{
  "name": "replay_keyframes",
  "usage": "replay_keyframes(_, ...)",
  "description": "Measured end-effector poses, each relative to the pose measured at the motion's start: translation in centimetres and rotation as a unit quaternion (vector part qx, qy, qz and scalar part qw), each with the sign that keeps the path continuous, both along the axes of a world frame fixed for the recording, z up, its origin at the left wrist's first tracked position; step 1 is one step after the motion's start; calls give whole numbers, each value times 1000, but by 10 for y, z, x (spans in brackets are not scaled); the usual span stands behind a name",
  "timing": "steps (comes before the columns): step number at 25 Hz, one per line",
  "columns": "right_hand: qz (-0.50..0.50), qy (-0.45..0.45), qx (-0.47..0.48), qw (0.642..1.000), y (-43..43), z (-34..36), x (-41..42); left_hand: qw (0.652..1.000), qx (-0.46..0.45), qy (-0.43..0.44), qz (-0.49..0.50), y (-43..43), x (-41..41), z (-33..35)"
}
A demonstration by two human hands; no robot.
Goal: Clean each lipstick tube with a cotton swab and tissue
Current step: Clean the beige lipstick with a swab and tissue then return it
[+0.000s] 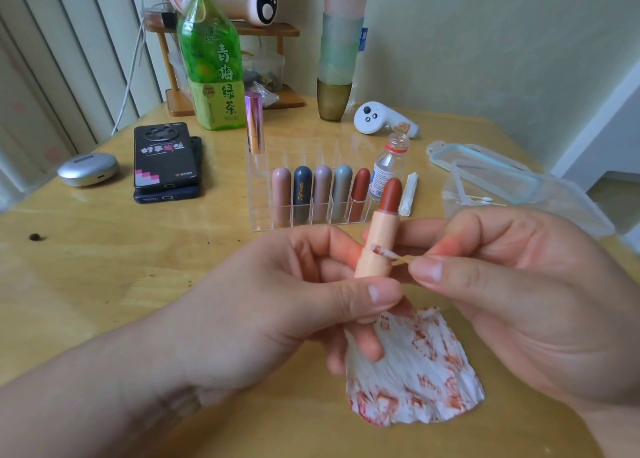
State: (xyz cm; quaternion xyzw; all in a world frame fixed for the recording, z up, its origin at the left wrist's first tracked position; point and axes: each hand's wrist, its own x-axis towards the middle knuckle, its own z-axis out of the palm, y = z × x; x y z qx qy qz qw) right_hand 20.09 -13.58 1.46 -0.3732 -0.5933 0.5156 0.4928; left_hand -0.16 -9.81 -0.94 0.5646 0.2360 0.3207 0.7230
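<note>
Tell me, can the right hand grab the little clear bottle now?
Probably not yet: the right hand pinches the cotton swab. The little clear bottle stands just beyond with nothing seemingly between, so once the swab is down, likely yes.

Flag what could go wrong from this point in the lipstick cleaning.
1. The cotton swab pinched by the right hand is already red-stained, so it may smear colour back onto the lipstick tube in the left hand.
2. The red bullet is exposed and could get nicked.
3. The small bottle behind looks uncapped; a knock might spill it.
</note>
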Motion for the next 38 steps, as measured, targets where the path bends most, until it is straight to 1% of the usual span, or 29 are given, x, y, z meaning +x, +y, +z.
replay_keyframes(3,3,-9,-4,1000,0,-1,1,1000,-18,-1,-13,0,0,0)
replay_keyframes(8,40,26,0,999,3,-1,2,991,-74,-33,-104,3,-4,6)
replay_keyframes(10,38,26,-1,999,3,-1,2,994,-53,-21,-89,2,-3,5)
replay_keyframes(12,33,16,-5,999,1,-2,1,999,-14,8,-48,0,0,2)
replay_keyframes(14,26,-2,-1,1000,0,-3,2,999,-13,23,-17,-2,1,0)
replay_keyframes(15,20,-12,1,1000,0,-4,2,999,-23,20,-18,-2,0,0)
replay_keyframes(18,9,-11,-14,1000,0,-3,4,994,-68,-22,-88,-2,-1,5)
replay_keyframes(20,12,-9,-24,1000,0,-3,5,989,-91,-32,-116,-1,-1,7)
replay_keyframes(24,8,-43,-13,999,1,-1,9,994,-57,-28,-85,0,0,6)
replay_keyframes(27,24,-67,-43,997,3,0,14,999,-14,-9,-49,2,-2,5)
replay_keyframes(31,40,-52,-78,995,4,2,14,999,33,19,-10,0,-2,4)
replay_keyframes(34,31,-95,-63,993,3,0,15,998,52,38,25,0,-4,3)
replay_keyframes(38,14,-108,-35,993,2,-3,11,996,54,61,24,-2,-5,4)
